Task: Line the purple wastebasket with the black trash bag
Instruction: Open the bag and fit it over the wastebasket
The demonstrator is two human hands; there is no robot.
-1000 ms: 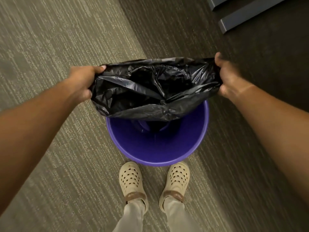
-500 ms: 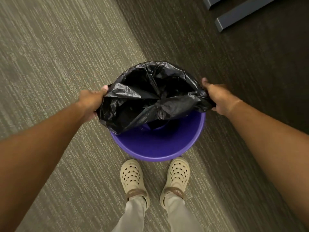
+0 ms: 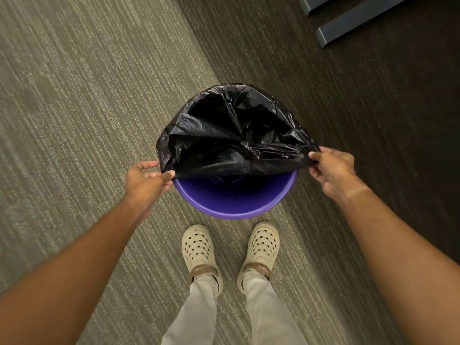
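The purple wastebasket [image 3: 236, 202] stands on the carpet just ahead of my feet. The black trash bag [image 3: 224, 135] hangs into it with its mouth open; its far edge is draped over the far rim, while the near purple rim stays bare. My left hand [image 3: 146, 180] pinches the bag's near edge at the basket's left side. My right hand [image 3: 331, 168] pinches the same edge at the right side. The bag's near edge is stretched straight between both hands, above the inside of the basket.
Striped grey-green carpet lies to the left, darker carpet to the right. My two cream clogs [image 3: 199, 250] stand close behind the basket. Dark blue-grey furniture bases [image 3: 353, 21] sit at the top right.
Both hands have come down and nearer to me with the bag. The bag's far edge has gone over the far rim and its mouth has widened.
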